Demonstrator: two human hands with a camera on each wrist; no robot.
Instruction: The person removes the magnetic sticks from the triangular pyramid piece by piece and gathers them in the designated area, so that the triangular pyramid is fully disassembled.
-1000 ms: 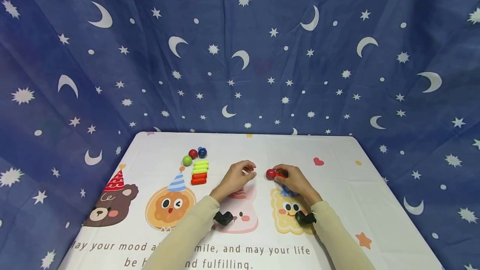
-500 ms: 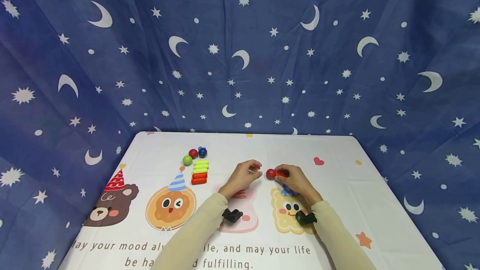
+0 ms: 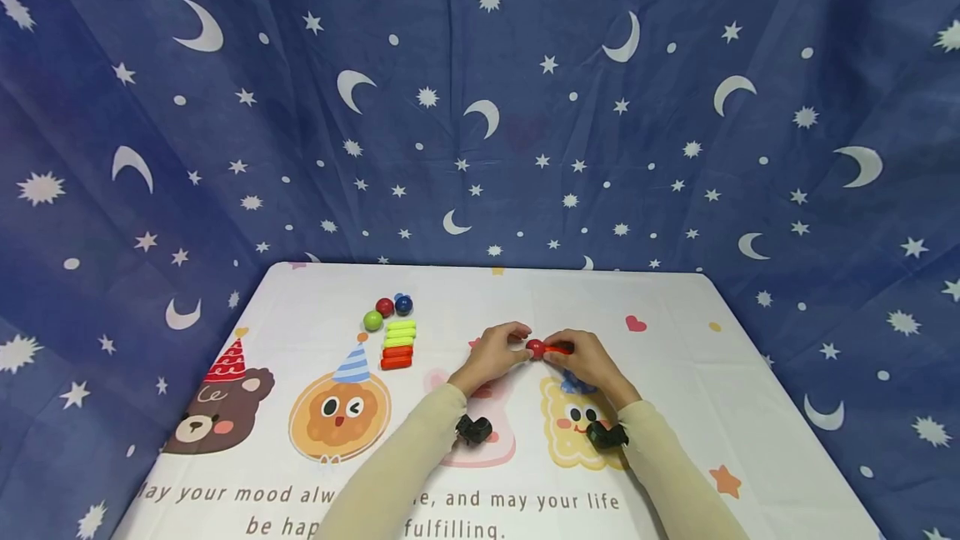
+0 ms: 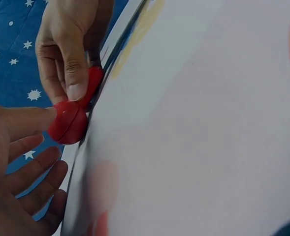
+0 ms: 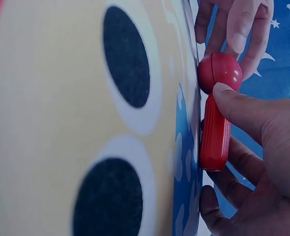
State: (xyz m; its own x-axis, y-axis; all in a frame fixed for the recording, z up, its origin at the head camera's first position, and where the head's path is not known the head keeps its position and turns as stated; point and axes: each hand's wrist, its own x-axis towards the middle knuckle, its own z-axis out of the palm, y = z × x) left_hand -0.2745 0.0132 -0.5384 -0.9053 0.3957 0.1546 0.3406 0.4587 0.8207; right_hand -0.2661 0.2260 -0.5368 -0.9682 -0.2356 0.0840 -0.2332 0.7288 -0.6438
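A red ball (image 3: 536, 348) lies on the table between my hands, touching the end of a red ribbed rod (image 5: 215, 132). My right hand (image 3: 588, 359) pinches this rod, its thumb near the joint with the ball. From the left, my left hand (image 3: 491, 359) reaches the ball. In the left wrist view its thumb meets the ball's side while the other fingers (image 4: 36, 182) are spread and loosely bent, apart from it. A fine seam runs around the ball. The right hand's fingers hide part of the rod in the head view.
At the back left sit a green ball (image 3: 372, 321), another red ball (image 3: 385, 307) and a dark blue ball (image 3: 403, 305), with a bit of lighter blue behind. Yellow rods (image 3: 401, 334) and red rods (image 3: 397, 357) lie in a row beside them. A blue starry curtain (image 3: 480, 148) surrounds the table.
My left hand has moved right until its thumb meets the red ball. The ball has shifted slightly left; my right hand keeps its pinch on the red rod, nearly in place.
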